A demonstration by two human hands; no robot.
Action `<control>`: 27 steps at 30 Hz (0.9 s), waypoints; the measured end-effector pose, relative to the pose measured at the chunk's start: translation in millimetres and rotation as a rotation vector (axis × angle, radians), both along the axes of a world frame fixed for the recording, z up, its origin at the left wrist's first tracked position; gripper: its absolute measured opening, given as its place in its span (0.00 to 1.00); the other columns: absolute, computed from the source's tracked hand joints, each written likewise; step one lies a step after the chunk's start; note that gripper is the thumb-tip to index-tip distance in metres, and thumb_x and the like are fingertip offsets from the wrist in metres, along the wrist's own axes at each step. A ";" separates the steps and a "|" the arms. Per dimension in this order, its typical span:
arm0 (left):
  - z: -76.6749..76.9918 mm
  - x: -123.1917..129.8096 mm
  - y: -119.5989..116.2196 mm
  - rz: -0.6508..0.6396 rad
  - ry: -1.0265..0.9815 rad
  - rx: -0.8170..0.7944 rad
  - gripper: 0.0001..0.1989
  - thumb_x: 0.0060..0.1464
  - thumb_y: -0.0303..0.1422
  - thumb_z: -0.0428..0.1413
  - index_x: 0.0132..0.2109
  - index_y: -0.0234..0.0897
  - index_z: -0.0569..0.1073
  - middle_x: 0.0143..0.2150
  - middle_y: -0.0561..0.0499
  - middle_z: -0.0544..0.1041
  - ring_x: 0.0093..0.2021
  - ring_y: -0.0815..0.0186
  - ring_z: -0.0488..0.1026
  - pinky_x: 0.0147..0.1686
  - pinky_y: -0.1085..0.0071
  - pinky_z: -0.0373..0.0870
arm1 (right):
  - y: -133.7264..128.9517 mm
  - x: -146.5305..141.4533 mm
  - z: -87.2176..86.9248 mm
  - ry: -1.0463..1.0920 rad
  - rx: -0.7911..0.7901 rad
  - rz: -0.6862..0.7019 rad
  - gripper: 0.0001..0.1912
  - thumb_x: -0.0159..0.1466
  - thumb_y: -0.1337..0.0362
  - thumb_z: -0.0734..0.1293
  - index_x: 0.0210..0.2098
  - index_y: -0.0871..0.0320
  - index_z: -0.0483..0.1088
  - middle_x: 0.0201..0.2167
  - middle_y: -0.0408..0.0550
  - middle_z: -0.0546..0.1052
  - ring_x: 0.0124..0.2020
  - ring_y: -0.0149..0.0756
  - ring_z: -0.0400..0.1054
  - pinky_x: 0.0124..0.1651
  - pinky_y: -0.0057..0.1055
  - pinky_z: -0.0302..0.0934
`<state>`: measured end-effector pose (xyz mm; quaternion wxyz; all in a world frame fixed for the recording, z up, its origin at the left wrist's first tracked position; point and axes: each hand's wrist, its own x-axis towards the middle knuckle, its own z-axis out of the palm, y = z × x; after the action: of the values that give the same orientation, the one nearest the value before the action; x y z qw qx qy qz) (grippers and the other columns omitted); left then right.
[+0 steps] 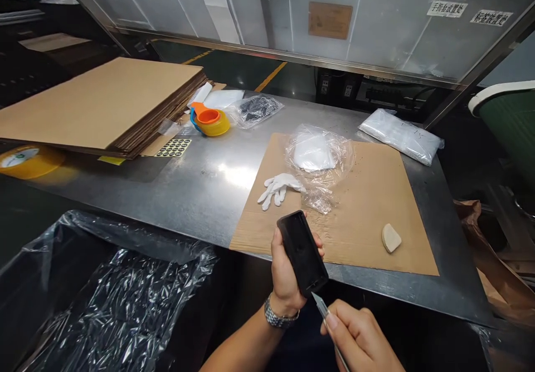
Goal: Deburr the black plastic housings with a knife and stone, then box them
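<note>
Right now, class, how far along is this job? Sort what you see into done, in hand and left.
Done: an opened bag lies on the cardboard.
In hand: the left hand holds a black case; the right hand puts a blade to its lower edge.
Left: gloves lie unworn.

Steel bench (pixel 200 188) under bright overhead glare, backed by translucent grey panels (pixel 376 20) bearing small labels. Dark floor (pixel 238 71) beyond with yellow lines. Stacked cardboard sheets (pixel 100 98) at left; green bin (pixel 510 121) at right.
</note>
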<state>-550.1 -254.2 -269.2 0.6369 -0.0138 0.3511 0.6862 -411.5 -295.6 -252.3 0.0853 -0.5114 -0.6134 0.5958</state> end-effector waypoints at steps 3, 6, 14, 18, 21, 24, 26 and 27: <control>-1.8 -0.1 0.4 0.009 0.011 0.012 0.28 0.59 0.50 0.39 0.57 0.36 0.63 0.27 0.47 0.72 0.23 0.66 0.69 0.21 0.76 0.66 | 1.7 -1.3 0.8 0.014 0.027 -0.011 0.23 0.63 0.45 0.53 0.25 0.54 0.66 0.10 0.38 0.59 0.19 0.32 0.58 0.29 0.28 0.53; -2.6 -0.2 0.1 0.024 0.029 0.018 0.29 0.58 0.50 0.40 0.57 0.36 0.63 0.27 0.47 0.72 0.23 0.66 0.69 0.22 0.76 0.67 | 1.8 -2.4 0.8 0.022 -0.018 -0.028 0.23 0.63 0.45 0.53 0.25 0.54 0.65 0.09 0.36 0.55 0.14 0.28 0.53 0.24 0.27 0.50; -3.3 0.6 -0.7 0.055 0.069 0.046 0.29 0.55 0.52 0.45 0.54 0.37 0.67 0.27 0.47 0.73 0.25 0.66 0.69 0.25 0.75 0.68 | -1.4 -1.9 -1.1 -0.094 0.064 -0.034 0.22 0.63 0.46 0.54 0.23 0.53 0.65 0.09 0.38 0.55 0.22 0.34 0.59 0.32 0.31 0.53; -3.7 0.2 0.0 0.060 0.084 0.066 0.28 0.56 0.52 0.45 0.54 0.36 0.68 0.27 0.47 0.73 0.25 0.66 0.69 0.26 0.74 0.68 | 0.3 -0.9 -2.6 -0.114 0.047 0.040 0.21 0.64 0.47 0.53 0.23 0.53 0.62 0.08 0.36 0.55 0.17 0.31 0.54 0.32 0.32 0.52; -4.9 -1.0 0.0 0.051 0.084 0.083 0.28 0.56 0.52 0.44 0.53 0.36 0.68 0.27 0.47 0.73 0.25 0.66 0.69 0.26 0.74 0.68 | 2.7 -1.0 -4.0 -0.058 0.022 0.061 0.20 0.65 0.49 0.54 0.23 0.54 0.60 0.08 0.35 0.54 0.13 0.28 0.50 0.29 0.30 0.51; -7.1 -2.0 -1.3 0.057 0.092 0.120 0.29 0.56 0.52 0.44 0.54 0.36 0.68 0.27 0.46 0.73 0.26 0.65 0.69 0.27 0.74 0.68 | 5.2 -2.4 -4.2 -0.037 -0.034 0.111 0.21 0.66 0.48 0.52 0.23 0.55 0.57 0.08 0.34 0.53 0.12 0.26 0.49 0.24 0.28 0.47; -8.7 -2.1 -2.3 0.070 0.098 0.140 0.29 0.56 0.52 0.43 0.54 0.36 0.68 0.27 0.46 0.73 0.26 0.65 0.69 0.27 0.73 0.68 | 6.3 -3.7 -3.7 -0.043 -0.040 0.157 0.22 0.66 0.49 0.50 0.23 0.55 0.55 0.08 0.34 0.53 0.12 0.25 0.49 0.22 0.26 0.46; -9.3 -2.0 -2.7 0.077 0.101 0.143 0.29 0.56 0.52 0.43 0.54 0.36 0.67 0.27 0.46 0.73 0.26 0.65 0.69 0.27 0.73 0.68 | 6.6 -4.3 -3.5 -0.049 -0.033 0.172 0.22 0.67 0.49 0.49 0.23 0.56 0.55 0.08 0.34 0.53 0.12 0.25 0.49 0.23 0.26 0.46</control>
<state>-552.1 -257.0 -278.5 0.5908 0.0530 0.3320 0.7334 -415.8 -289.1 -255.8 0.0103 -0.4725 -0.6470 0.5984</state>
